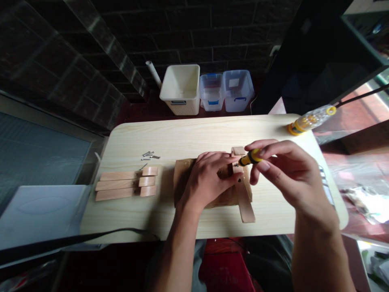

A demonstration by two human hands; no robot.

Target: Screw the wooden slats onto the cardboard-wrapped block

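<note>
The table [182,140] extends all round the block [224,198], whose near edge the strip [244,202] overhangs. Right grip [285,170] pinches the screwdriver [251,157] over the block; left grip [208,178] rests spread on block and strip.

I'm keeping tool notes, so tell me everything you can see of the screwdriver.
The screwdriver has a yellow and black handle that looks like plastic. The right hand holds its yellow end between thumb and fingers, partly hiding it. It slants over the wooden strip, its black end pointing at a dark spot there; whether its tip touches, I can't tell.
</note>
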